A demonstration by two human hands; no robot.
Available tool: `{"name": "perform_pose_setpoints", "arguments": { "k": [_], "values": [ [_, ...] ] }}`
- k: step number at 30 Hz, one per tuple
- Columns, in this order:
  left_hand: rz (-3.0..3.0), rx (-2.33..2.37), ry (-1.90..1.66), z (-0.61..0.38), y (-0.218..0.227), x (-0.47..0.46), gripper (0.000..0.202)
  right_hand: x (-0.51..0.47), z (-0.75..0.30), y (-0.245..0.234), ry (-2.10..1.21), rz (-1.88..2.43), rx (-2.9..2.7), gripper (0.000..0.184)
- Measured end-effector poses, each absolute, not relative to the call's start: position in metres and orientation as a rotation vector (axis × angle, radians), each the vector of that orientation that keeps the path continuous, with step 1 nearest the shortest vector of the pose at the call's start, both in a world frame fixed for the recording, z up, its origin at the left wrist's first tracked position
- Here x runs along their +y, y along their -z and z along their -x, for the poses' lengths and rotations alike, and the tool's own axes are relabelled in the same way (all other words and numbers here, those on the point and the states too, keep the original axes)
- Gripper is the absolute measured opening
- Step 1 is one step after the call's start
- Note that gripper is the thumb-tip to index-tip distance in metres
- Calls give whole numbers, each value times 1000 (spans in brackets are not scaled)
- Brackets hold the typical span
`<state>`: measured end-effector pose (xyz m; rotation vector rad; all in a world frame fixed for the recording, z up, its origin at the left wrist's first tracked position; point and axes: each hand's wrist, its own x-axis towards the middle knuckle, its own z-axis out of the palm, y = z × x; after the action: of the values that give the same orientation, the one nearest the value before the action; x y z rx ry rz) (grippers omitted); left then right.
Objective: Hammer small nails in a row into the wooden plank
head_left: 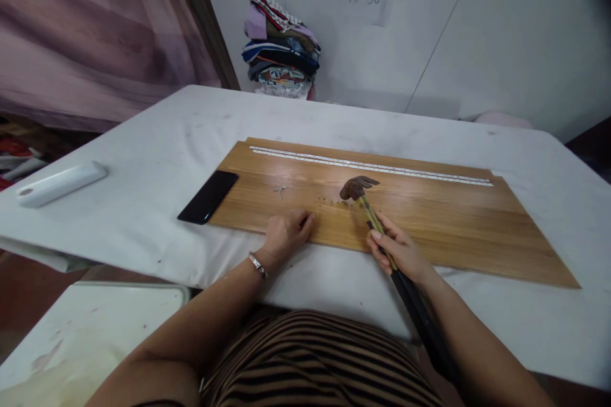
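My right hand (395, 247) is closed around the handle of a claw hammer (359, 187). The hammer's rusty head is above the middle of a wooden board (458, 222), and its dark lower handle runs back past my forearm. On the board's front edge rests my left hand (287, 229), fingers curled in; whatever they hold, if anything, is hidden. Beyond it lie a few small nails (280, 191). A row of tiny bits, too small to name, (329, 201) runs between my left hand and the hammer head.
Two white measuring strips (372, 166) run along the board's far side. A black phone (209, 197) overlaps the board's left end. On the white-covered table (157, 140) lies a long white object (62, 183). Folded clothes (281, 51) are stacked against the wall. A white stool (95, 311) stands at lower left.
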<state>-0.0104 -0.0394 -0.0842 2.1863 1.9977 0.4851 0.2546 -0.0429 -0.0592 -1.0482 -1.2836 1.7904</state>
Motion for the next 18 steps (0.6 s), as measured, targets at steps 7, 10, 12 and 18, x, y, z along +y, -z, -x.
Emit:
{"name": "perform_pose_setpoints", "arguments": {
  "k": [7, 10, 12, 18],
  "values": [
    [-2196, 1994, -495, 12, 86, -39, 40, -43, -255, 60, -1788, 1056, -1295, 72],
    [-2191, 1994, -500, 11, 86, -39, 39, -43, -255, 61, -1796, 1048, -1305, 73],
    [-2195, 1985, -509, 11, 85, -39, 40, -43, -254, 61, -1804, 1050, -1301, 74],
    [-2190, 1969, -530, 11, 86, -39, 40, -42, -255, 61, -1795, 1066, -1278, 75]
  ]
}}
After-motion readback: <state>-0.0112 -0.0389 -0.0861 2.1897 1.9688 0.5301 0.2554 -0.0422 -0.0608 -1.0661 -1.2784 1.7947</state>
